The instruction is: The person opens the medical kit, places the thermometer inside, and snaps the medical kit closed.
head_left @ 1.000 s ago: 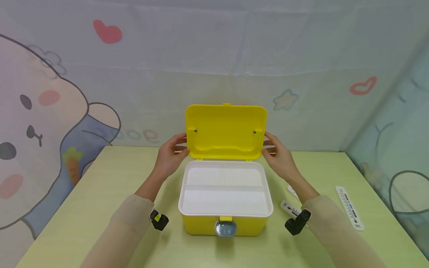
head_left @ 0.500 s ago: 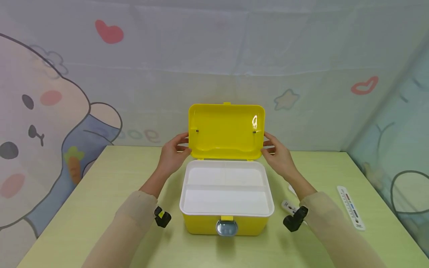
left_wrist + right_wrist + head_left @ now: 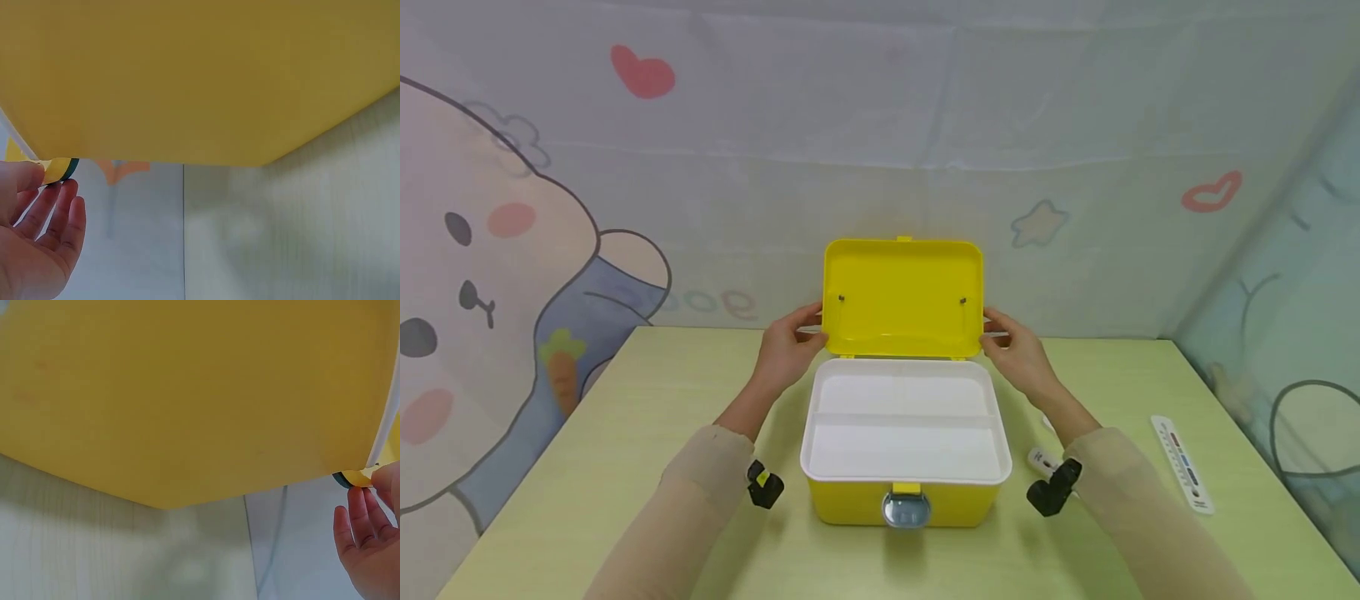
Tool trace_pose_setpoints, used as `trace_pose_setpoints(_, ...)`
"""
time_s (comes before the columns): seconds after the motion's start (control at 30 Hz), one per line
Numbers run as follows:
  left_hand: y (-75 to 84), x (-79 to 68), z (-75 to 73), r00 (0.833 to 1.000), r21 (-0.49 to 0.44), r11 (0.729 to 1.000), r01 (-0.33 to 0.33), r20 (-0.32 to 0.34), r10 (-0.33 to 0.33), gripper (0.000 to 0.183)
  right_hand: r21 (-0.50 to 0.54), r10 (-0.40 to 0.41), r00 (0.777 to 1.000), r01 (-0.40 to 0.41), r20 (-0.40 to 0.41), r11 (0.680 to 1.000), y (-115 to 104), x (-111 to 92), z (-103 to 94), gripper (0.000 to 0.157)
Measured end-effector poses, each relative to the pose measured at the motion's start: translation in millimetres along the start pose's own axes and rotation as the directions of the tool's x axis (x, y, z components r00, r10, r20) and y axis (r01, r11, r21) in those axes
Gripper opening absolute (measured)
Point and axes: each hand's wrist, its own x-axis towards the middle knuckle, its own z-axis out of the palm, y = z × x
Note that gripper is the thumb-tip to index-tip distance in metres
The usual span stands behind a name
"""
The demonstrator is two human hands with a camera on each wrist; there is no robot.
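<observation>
A yellow storage box (image 3: 842,502) stands in the middle of the table, its yellow lid (image 3: 902,296) raised at the back. Inside the rim sits a white tray (image 3: 904,450) with dividers, and a clear latch (image 3: 906,510) hangs on the front. My left hand (image 3: 784,354) pinches the lid's left edge near its lower corner, thumb in front. On the opposite edge, my right hand (image 3: 1018,357) pinches the lid the same way. The left wrist view shows the left hand (image 3: 40,234) beyond the box's side; the right hand (image 3: 375,540) appears likewise in the right wrist view.
A white strip (image 3: 1182,462) with a printed scale and coloured blocks lies on the table (image 3: 647,433) at right. Another white strip (image 3: 1042,461) lies partly hidden under my right forearm. A printed cloth (image 3: 880,108) hangs behind the table.
The lid has tilted further back, so it looks narrower and its top edge sits lower. My right hand has shifted slightly left with it; the left hand has moved slightly right.
</observation>
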Motion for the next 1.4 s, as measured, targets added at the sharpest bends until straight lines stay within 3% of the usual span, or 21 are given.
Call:
trace_pose_setpoints(0.2,-3.2,-1.3,1.4,0.998,0.003,0.998,0.062,0.014,-0.063,0.046,0.031,0.032,0.999,-0.032,0.012,0.999,2,-1,4.1,0.05)
trace_pose_setpoints(0.53,-9.5,-3.3,7.0,0.997,-0.032,0.997,0.077,0.004,-0.077,0.041,0.037,0.061,0.996,-0.064,0.064,0.997,6,-3,7.4,0.049)
trace_pose_setpoints(0.93,-12.1,-4.7,9.0,0.996,-0.044,0.995,0.086,0.041,-0.084,0.039,0.051,0.115,0.989,-0.121,0.093,0.991,10,-2,8.9,0.047)
trace_pose_setpoints(1.4,-18.0,-8.9,10.5,0.986,-0.019,0.989,0.144,0.086,-0.142,0.039,0.059,0.102,0.985,-0.111,0.138,0.992,17,-7,8.6,0.046)
